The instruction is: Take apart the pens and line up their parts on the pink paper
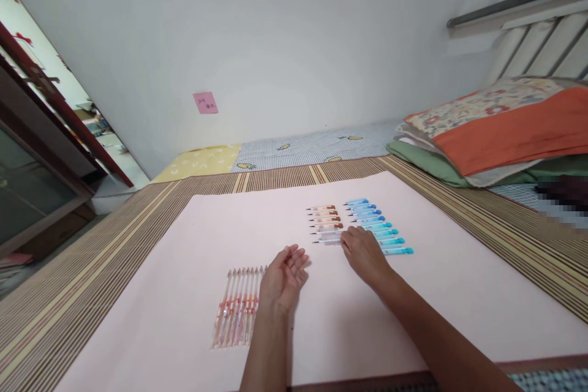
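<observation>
My right hand (364,252) is closed over the near end of a short column of slim pens. Its fingertips are on the pale pen (325,241), whose dark point faces left; the rest of that pen is hidden under the hand. Just above it lie several brown-ended pens (325,214), points to the left. Blue-ended pens (367,211) and turquoise-ended pens (399,250) form a column to the right, partly covered by my hand. My left hand (285,272) is open, palm turned up and fingers loosely curled, holding nothing. Beside it stands a row of clear pens (234,309) with pinkish patterns, partly hidden by my wrist.
A large pale pink sheet (160,318) lies under the pens on a striped mat (151,211). Folded bedding (514,128) is piled at the right. A pink note (205,103) sticks to the wall. A doorway with a dark red frame is at the left.
</observation>
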`<action>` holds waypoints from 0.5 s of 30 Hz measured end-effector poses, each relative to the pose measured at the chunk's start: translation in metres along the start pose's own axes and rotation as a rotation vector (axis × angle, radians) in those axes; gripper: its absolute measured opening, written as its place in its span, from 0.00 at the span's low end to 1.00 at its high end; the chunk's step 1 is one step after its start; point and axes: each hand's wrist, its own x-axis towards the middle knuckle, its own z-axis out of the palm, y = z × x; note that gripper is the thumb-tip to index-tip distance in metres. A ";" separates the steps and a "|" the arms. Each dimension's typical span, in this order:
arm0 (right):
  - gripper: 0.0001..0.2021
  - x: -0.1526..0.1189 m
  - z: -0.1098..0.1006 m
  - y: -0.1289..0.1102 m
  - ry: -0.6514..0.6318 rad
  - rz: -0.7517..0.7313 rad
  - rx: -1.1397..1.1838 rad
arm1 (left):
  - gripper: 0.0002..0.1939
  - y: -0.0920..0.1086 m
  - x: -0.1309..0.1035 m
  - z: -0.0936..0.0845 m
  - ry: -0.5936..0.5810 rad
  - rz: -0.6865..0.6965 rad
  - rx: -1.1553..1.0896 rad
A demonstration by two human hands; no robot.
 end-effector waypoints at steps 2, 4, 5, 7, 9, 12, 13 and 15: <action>0.10 0.000 0.000 -0.001 0.002 -0.001 -0.010 | 0.06 0.000 0.000 0.001 -0.001 0.002 0.000; 0.10 0.000 0.000 -0.001 0.000 0.003 -0.022 | 0.06 0.000 0.000 0.001 -0.004 0.004 -0.002; 0.10 0.000 0.000 -0.001 -0.002 0.005 -0.028 | 0.06 0.000 0.000 0.001 -0.003 0.005 -0.003; 0.10 0.001 0.001 -0.002 -0.007 0.005 -0.041 | 0.06 0.000 0.000 0.001 -0.002 0.003 -0.001; 0.10 0.001 0.003 -0.001 -0.010 0.003 -0.053 | 0.07 0.000 0.001 0.000 -0.003 0.000 -0.002; 0.09 0.002 0.004 -0.001 -0.001 -0.005 -0.055 | 0.06 -0.001 0.001 -0.001 -0.003 -0.004 -0.008; 0.09 0.002 0.004 -0.001 0.004 -0.007 -0.051 | 0.06 -0.001 0.001 -0.001 -0.001 -0.004 -0.010; 0.09 0.001 0.004 -0.001 0.015 -0.009 -0.040 | 0.05 -0.001 0.001 -0.001 0.001 -0.004 -0.010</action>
